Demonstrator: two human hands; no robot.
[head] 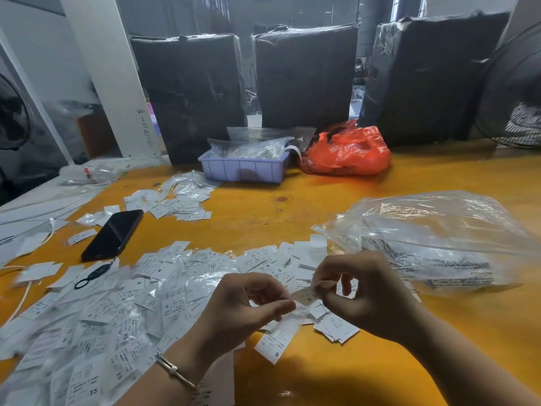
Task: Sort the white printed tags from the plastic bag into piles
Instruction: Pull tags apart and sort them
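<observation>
Both hands meet over the near middle of the yellow table [336, 194]. My left hand [248, 303] and my right hand [360, 291] pinch the two ends of one white printed tag [304, 297] marked M. A large spread of white tags [123, 312] covers the table's left front, with size letters such as S, M, L and XS showing. A small stack of tags [336, 326] lies under my right hand, and a single S tag [275, 341] lies below my left. The clear plastic bag [433, 238] lies crumpled to the right.
A black phone [112, 234] lies left of centre, with a black ring holder [90, 276] below it. Another tag pile [175, 200] sits farther back. A lilac tray [243, 168] with bagged tags and an orange bag [348, 153] stand before black wrapped bales. A fan [515, 92] is at right.
</observation>
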